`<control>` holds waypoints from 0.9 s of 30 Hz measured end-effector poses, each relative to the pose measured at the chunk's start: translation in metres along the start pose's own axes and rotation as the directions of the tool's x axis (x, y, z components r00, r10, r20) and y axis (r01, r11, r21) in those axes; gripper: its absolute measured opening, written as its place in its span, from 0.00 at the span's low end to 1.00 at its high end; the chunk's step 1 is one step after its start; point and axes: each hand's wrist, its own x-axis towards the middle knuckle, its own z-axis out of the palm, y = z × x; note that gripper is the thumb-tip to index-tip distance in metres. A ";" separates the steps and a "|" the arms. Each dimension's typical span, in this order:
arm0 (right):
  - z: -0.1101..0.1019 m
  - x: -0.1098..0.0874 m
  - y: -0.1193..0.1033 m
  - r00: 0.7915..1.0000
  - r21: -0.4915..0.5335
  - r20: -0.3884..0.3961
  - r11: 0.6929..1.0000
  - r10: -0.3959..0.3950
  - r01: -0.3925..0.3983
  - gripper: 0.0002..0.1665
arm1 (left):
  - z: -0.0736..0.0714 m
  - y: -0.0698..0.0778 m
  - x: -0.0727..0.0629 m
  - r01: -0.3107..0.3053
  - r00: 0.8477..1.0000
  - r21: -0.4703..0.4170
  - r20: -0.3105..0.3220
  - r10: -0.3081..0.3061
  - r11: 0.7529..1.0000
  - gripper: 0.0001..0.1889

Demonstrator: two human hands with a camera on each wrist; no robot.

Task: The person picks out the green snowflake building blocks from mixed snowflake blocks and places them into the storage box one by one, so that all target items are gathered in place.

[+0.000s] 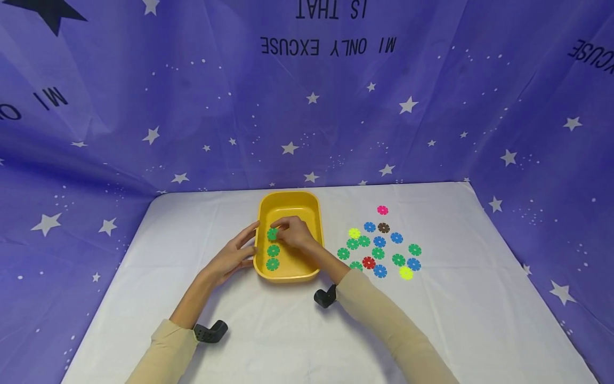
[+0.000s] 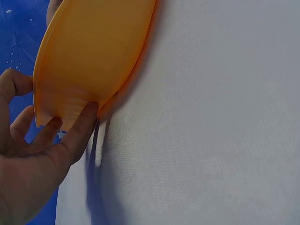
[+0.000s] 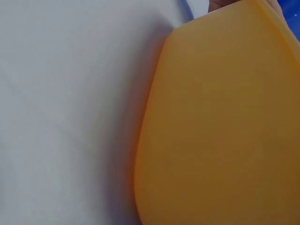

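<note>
A yellow tray (image 1: 299, 268) stands on the white-covered table. Inside it, my right hand (image 1: 295, 234) pinches a green notched plastic disc (image 1: 272, 234) near the left wall. Two more green discs, one in the middle (image 1: 273, 250) and one nearer me (image 1: 272, 264), lie in line below it. My left hand (image 1: 231, 260) rests its fingertips against the tray's left side, fingers spread; the left wrist view shows these fingers (image 2: 82, 129) touching the outer wall. In the right wrist view the tray wall (image 3: 220, 117) hides my right hand's fingers.
Right of the tray lie several loose discs: green (image 1: 378, 253), blue (image 1: 379, 242), yellow (image 1: 354, 233), a red one (image 1: 369, 262), a brown one (image 1: 384, 228) and a pink one (image 1: 382, 210). A purple star-patterned curtain (image 1: 268, 106) rises behind the table.
</note>
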 end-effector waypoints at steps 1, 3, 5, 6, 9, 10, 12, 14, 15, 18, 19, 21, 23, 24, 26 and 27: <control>0.000 0.000 0.000 1.000 -0.011 0.001 1.000 0.004 -0.004 0.17 | 0.000 0.000 0.000 0.001 1.000 0.004 0.000 -0.001 1.000 0.41; 0.001 0.000 0.000 1.000 -0.045 0.002 0.999 0.006 -0.006 0.17 | 0.000 0.000 0.000 0.002 1.000 0.012 0.000 -0.002 1.000 0.41; 0.001 0.001 0.000 1.000 -0.083 0.008 0.997 0.002 -0.001 0.18 | 0.000 0.000 0.000 0.004 1.000 0.013 0.000 -0.004 1.000 0.41; 0.002 0.001 0.000 1.000 -0.098 0.010 0.995 0.000 0.001 0.18 | 0.000 0.000 0.000 0.004 1.000 0.013 0.000 -0.004 1.000 0.41; 0.004 0.003 0.001 1.000 -0.143 0.011 0.990 -0.005 0.007 0.18 | 0.000 0.000 0.000 0.003 1.000 0.009 0.001 -0.003 1.000 0.41; 0.005 0.004 0.001 1.000 -0.155 0.008 0.988 -0.005 0.006 0.18 | 0.000 0.000 0.000 0.004 1.000 0.009 0.000 -0.004 1.000 0.41; 0.006 0.005 0.002 1.000 -0.181 -0.003 0.983 -0.001 0.000 0.18 | 0.000 0.000 0.000 0.002 1.000 0.011 0.002 -0.002 1.000 0.41; 0.007 0.006 0.002 1.000 -0.200 -0.010 0.980 0.003 -0.005 0.17 | -0.001 0.000 0.000 0.002 1.000 0.014 0.003 -0.002 1.000 0.41; 0.007 0.006 0.002 1.000 -0.209 -0.012 0.978 0.003 -0.005 0.17 | -0.001 -0.001 0.000 0.003 1.000 0.015 0.003 -0.003 1.000 0.41; 0.008 0.006 0.002 1.000 -0.221 -0.012 0.975 0.001 -0.004 0.16 | -0.001 -0.001 0.000 0.003 1.000 0.016 0.005 -0.003 1.000 0.41; 0.009 0.006 0.002 1.000 -0.221 -0.012 0.975 -0.001 -0.001 0.16 | -0.001 -0.001 0.000 0.002 1.000 0.018 0.005 -0.002 1.000 0.41; 0.009 0.005 0.002 1.000 -0.226 -0.014 0.974 -0.008 0.005 0.15 | -0.001 0.001 0.000 0.002 1.000 0.015 0.001 -0.002 1.000 0.41; 0.008 0.005 0.002 1.000 -0.223 -0.015 0.975 -0.016 0.012 0.15 | -0.001 0.002 -0.001 -0.003 1.000 0.020 0.001 0.003 1.000 0.41; 0.008 0.005 0.001 1.000 -0.220 -0.015 0.975 -0.019 0.016 0.15 | -0.001 0.002 -0.001 -0.002 1.000 0.022 -0.002 0.002 1.000 0.41; 0.007 0.004 0.001 1.000 -0.219 -0.018 0.975 -0.025 0.020 0.15 | 0.000 0.003 -0.002 -0.002 1.000 0.028 -0.007 0.002 1.000 0.41; 0.006 0.004 0.001 0.999 -0.221 -0.020 0.975 -0.028 0.022 0.15 | 0.000 0.003 -0.002 -0.005 1.000 0.035 -0.005 0.005 0.999 0.41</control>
